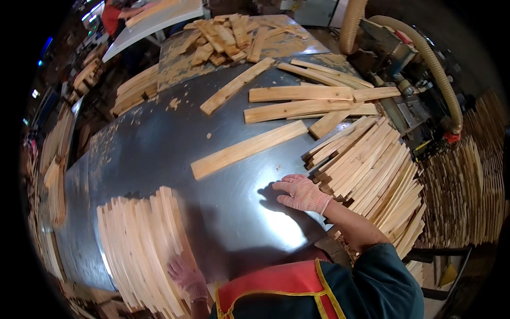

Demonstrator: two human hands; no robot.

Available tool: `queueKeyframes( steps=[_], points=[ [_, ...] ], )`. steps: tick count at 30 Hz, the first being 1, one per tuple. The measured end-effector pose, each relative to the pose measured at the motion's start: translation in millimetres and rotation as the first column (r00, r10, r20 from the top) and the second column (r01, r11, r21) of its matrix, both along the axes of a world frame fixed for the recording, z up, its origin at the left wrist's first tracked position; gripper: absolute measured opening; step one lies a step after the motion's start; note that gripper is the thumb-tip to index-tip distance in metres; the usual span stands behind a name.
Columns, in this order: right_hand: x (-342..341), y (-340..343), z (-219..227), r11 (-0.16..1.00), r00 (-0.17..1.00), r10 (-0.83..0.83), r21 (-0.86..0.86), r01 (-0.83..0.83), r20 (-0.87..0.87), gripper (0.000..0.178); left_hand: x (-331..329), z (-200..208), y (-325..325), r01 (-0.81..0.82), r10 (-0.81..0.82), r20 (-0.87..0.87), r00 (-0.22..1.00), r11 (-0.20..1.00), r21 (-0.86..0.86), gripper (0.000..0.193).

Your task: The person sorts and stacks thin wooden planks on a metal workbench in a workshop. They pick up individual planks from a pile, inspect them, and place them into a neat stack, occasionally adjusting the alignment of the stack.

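My right hand (pixel 302 193), in a pale pinkish glove, reaches over the dark metal table (pixel 159 143) with its fingers apart and nothing in them. A stack of narrow wooden boards (pixel 372 165) lies just right of it. Beyond that hand, a single wooden board (pixel 247 149) rests flat at a slant. My left hand (pixel 187 276), gloved as well, lies against the right side of another stack of boards (pixel 138 239), its fingers stretched out. Part of that hand is in shadow.
Several loose boards (pixel 297 110) overlap beyond the lone board. A heap of short wood pieces (pixel 226 38) sits at the far end. A beige ribbed hose (pixel 433 58) and machinery stand at the far right. Another person (pixel 112 18) works at a white table (pixel 154 32).
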State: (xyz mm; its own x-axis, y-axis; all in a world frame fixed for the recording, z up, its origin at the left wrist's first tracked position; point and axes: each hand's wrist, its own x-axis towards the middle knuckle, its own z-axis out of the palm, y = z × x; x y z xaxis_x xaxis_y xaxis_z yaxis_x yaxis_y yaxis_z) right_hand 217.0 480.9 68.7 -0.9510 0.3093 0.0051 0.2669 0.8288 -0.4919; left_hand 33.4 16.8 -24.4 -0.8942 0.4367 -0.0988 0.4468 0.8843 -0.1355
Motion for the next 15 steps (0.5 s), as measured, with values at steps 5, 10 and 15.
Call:
queueKeyframes(
  steps=[5, 10, 15],
  points=[
    [-29.0, 84.8, 20.2, 0.971, 0.971, -0.144, -0.161, 0.175, 0.191, 0.046, -0.9, 8.6, 65.2, 0.238, -0.237, -0.030, 0.971, 0.970, 0.051, 0.089],
    [-82.6, 242.1, -12.3, 0.899, 0.936, -0.331, 0.340, 0.275, 0.118, 0.058, 3.4, -37.0, 158.9, 0.328, -0.365, 0.106, 0.925, 0.908, 0.259, 0.086],
    [-97.8, 372.3, -14.6, 0.798, 0.817, -0.507, 0.507, 0.325, 0.275, 0.083, 0.8, -64.6, 157.7, 0.407, -0.416, -0.009, 0.909, 0.884, 0.229, 0.080]
  ],
)
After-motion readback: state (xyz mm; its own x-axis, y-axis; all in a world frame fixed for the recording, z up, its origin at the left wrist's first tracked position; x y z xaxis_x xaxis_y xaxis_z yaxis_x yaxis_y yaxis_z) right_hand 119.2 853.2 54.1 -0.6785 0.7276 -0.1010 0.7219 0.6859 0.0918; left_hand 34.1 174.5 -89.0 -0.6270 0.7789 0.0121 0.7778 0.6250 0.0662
